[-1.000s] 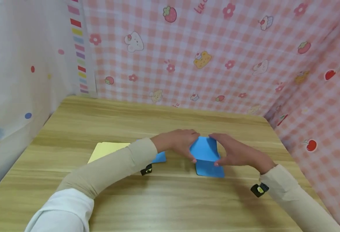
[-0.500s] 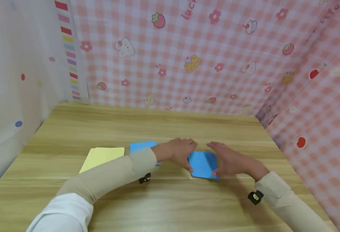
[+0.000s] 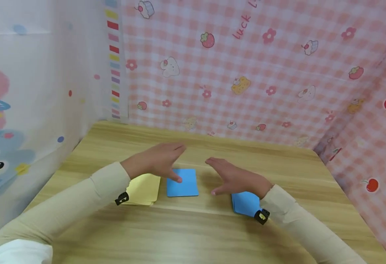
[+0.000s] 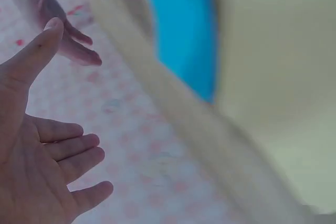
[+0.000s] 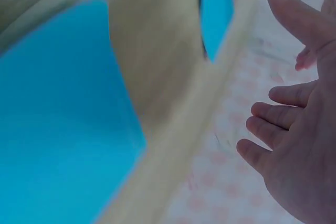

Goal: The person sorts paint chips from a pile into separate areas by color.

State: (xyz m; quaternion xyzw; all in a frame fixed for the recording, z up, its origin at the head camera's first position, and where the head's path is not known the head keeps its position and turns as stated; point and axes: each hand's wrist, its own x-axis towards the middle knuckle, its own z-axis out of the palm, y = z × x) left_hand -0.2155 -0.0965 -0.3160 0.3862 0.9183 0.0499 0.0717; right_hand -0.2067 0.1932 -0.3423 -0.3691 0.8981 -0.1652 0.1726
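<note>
My left hand [image 3: 156, 160] hovers over the gap between the yellow paper stack [image 3: 143, 190] and the middle blue paper stack [image 3: 187, 186], its thumb in front of the blue one. Nothing is between its spread fingers, as the left wrist view confirms. My right hand [image 3: 239, 179], also holding nothing, is above the table between the two blue stacks, palm turned toward the left hand. Beneath its wrist lies the right blue paper stack [image 3: 244, 206], partly covered by the sleeve and wrist camera. In the right wrist view that stack [image 5: 58, 124] fills the lower left.
All the paper lies flat on a wood-grain table [image 3: 179, 234]. A pink checked cloth [image 3: 226, 66] hangs along the back and right. On the left hangs a white printed curtain [image 3: 64, 55].
Both hands have left the right blue stack and moved left. Its top sheets, lifted a second ago, dropped flat by half a second ago. The head view has also shifted.
</note>
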